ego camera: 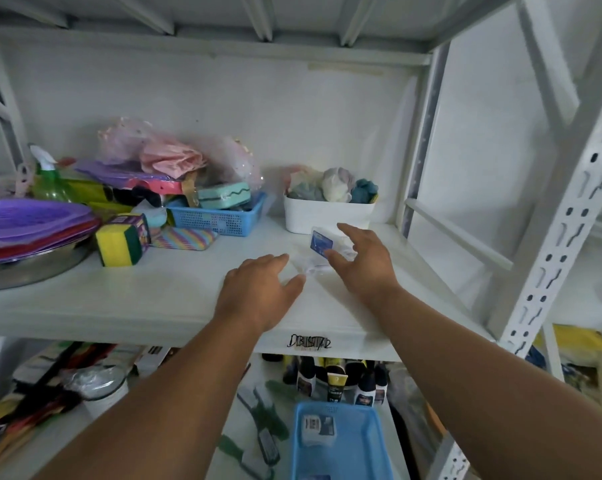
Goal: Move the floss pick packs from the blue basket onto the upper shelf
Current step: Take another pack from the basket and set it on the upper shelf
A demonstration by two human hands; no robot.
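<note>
Below your arms the blue basket [341, 441] holds one pack [318, 429], while your right hand [365, 265], fingers loosely spread, steadies a floss pick pack [322, 244] on the upper shelf [154, 299], apparently placing it, and your left hand [258, 292] rests open, empty.

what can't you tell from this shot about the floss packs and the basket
- Blue basket, head view: its near end is cut off by the bottom edge, so the count of packs left is unknown; one pack shows.
- Pack on the upper shelf: partly covered by the right hand; whether the fingers grip it is unclear.
- Pack labels: blurred and too small to read.
- Left hand: nothing visibly held.
</note>
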